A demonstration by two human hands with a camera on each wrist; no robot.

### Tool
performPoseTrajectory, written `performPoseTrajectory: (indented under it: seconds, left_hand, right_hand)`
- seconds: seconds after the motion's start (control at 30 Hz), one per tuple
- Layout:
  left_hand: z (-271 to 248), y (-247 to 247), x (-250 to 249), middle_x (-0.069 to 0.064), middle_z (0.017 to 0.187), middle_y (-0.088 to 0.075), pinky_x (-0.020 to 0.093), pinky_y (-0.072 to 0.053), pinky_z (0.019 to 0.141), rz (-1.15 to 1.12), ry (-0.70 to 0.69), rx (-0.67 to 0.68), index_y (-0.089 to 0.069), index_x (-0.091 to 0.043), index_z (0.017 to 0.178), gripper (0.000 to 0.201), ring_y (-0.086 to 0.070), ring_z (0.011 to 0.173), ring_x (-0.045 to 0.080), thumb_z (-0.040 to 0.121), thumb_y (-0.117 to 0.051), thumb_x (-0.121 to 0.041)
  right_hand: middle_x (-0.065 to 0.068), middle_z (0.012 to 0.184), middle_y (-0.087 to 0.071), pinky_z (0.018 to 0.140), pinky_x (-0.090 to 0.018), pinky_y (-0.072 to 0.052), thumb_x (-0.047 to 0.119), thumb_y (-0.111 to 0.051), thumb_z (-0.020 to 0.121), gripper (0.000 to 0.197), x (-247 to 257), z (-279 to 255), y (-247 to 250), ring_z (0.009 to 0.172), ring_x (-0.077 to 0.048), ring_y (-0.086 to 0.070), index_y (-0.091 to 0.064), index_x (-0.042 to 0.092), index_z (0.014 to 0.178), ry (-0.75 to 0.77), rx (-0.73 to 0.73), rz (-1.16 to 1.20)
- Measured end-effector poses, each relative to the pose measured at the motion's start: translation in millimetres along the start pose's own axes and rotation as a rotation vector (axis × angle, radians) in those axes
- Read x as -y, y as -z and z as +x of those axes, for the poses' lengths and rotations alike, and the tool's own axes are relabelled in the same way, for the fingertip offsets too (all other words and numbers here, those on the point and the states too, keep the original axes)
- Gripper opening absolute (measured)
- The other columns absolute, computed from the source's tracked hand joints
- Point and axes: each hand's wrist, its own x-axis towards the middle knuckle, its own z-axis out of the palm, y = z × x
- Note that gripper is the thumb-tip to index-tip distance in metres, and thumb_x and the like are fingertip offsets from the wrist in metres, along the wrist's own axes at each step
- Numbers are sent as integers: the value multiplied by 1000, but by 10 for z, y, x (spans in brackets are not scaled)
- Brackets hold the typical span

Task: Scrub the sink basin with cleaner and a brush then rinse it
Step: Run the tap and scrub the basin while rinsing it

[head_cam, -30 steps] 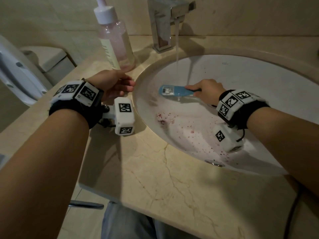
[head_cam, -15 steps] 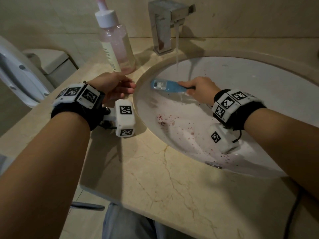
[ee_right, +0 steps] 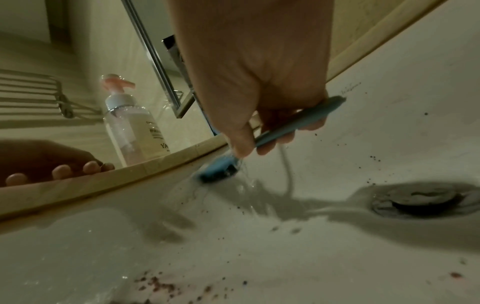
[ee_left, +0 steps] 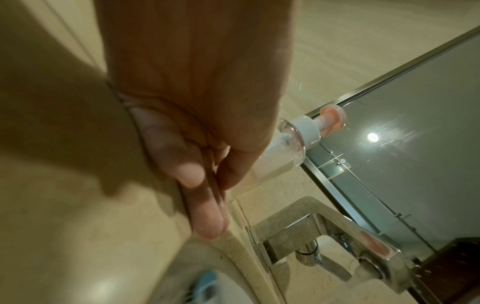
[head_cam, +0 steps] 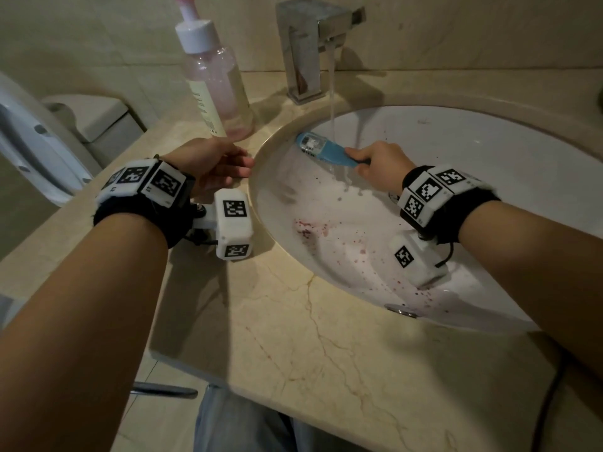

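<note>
The near part of the counter, from its front edge up to the sink's near rim, lies bare, so a hand can pass freely there. At the counter's back left stands a tall pump bottle, just beside the sink rim; the left hand rests on the counter right in front of it, fingertips at the rim, closing the narrow way between bottle and basin. The faucet stands at the back edge, and its water falls into the basin's back left, where the right hand and the brush it grips take up the room. The basin's right half and the drain stay open.
</note>
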Motion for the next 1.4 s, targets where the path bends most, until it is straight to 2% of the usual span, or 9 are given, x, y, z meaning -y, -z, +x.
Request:
performPoseTrajectory:
  seconds: [0.17,0.37,0.57,0.73,0.83,0.9,1.17,1.3,1.4]
  left_hand:
    - [-4,0,1,-10,48,-65,8,-37,32,6,4,1,-56,-15,83,24,-60,39,-2,100,-39,-18]
    - [-14,-3,3,-9,47,-65,8,-38,32,0,-5,6,-55,-13,83,23,-60,39,-1,99,-39,-15]
    - [-10,-1,7,-10,48,-65,8,-38,33,1,-7,8,-55,-13,82,24,-59,39,-2,99,-39,-16]
    - [-8,-1,12,-9,48,-65,8,-40,34,6,-8,10,-56,-13,82,24,-59,39,-1,99,-39,-16]
    - [-3,2,11,-9,48,-65,8,-40,34,5,-7,11,-56,-13,83,24,-60,39,-1,99,-39,-16]
    - [-4,3,11,-9,48,-65,9,-40,34,8,-8,7,-56,-13,83,23,-60,39,-1,99,-39,-16]
    - [-19,-11,11,-9,46,-64,8,-39,33,5,-16,6,-55,-13,82,24,-59,38,-1,99,-39,-16]
    - [-16,10,11,-8,49,-65,10,-39,34,-24,-13,16,-56,-12,82,23,-59,39,0,99,-41,-15]
    - [-18,11,11,-8,49,-65,10,-39,34,-25,-10,17,-56,-11,83,22,-60,40,0,99,-41,-15]
  right_hand:
    - [-8,122,-63,68,-9,-29,10,-49,95,42,14,-71,8,89,-12,-48,-50,21,136,130,242,-91]
    - [-16,123,-63,92,-43,-50,8,-44,94,46,-89,41,69,103,-36,-60,-52,29,134,-17,-76,-100]
    - [-20,119,-62,90,-44,-51,10,-42,94,43,-121,33,73,103,-40,-59,-54,25,133,-106,-156,-75]
    - [-12,124,-61,94,-41,-47,11,-44,95,45,-10,44,4,108,-35,-58,-51,33,134,28,-58,-115]
    - [-4,101,-62,91,-37,-44,13,-48,95,44,57,27,-39,104,-32,-57,-50,34,134,140,-22,-137]
    - [5,80,-47,90,-35,-39,15,-48,96,43,104,9,-30,102,-32,-54,-49,32,136,233,26,-173]
    - [-16,101,-59,91,-42,-34,8,-44,97,44,235,-5,216,99,-33,-51,-52,31,133,366,-292,-771]
    - [5,70,-63,79,-29,-45,23,-71,73,28,343,-65,283,72,-19,-60,-73,42,93,380,-298,-1172]
    - [12,67,-59,83,-32,-30,27,-77,64,24,467,14,307,71,-12,-60,-73,45,80,616,-210,-1457]
